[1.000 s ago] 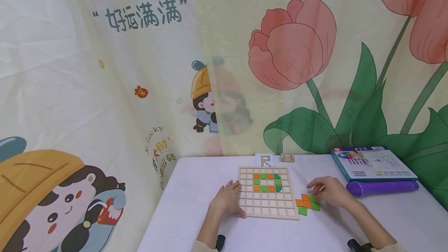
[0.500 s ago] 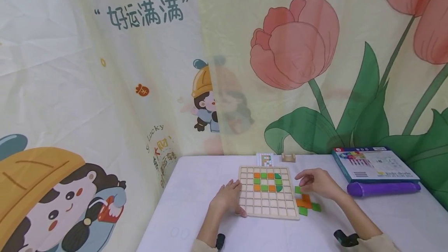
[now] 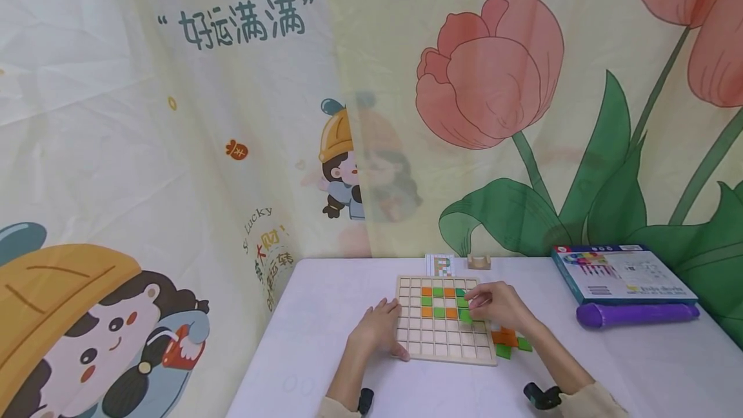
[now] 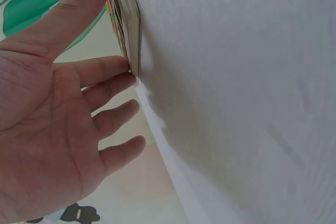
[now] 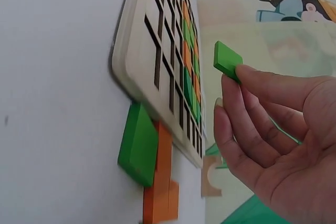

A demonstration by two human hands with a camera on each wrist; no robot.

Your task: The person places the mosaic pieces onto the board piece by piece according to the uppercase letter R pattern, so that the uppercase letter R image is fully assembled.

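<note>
A wooden grid board (image 3: 447, 344) lies on the table, with orange, light green and dark green tiles set in a ring in its far part. Between thumb and fingertips, my right hand (image 3: 499, 305) pinches a light green square tile (image 5: 227, 59) over the board's right side. My left hand (image 3: 376, 331) touches the board's left edge with fairly straight fingers, its thumb by the near left corner. In the left wrist view, two fingertips touch the edge while the other two stand apart from it. Loose orange tiles (image 3: 506, 337) and green tiles (image 3: 503, 352) lie right of the board.
Behind the board stand a patterned card (image 3: 441, 264) and a small wooden block with a notch (image 3: 478, 262). Farther right lie a flat box (image 3: 624, 273) and a purple tube (image 3: 638, 315). A printed curtain hangs behind the white table (image 3: 325, 302).
My right hand has taken a green tile from near the loose pieces and moved left over the board with it. The left hand has stayed at the board's edge.
</note>
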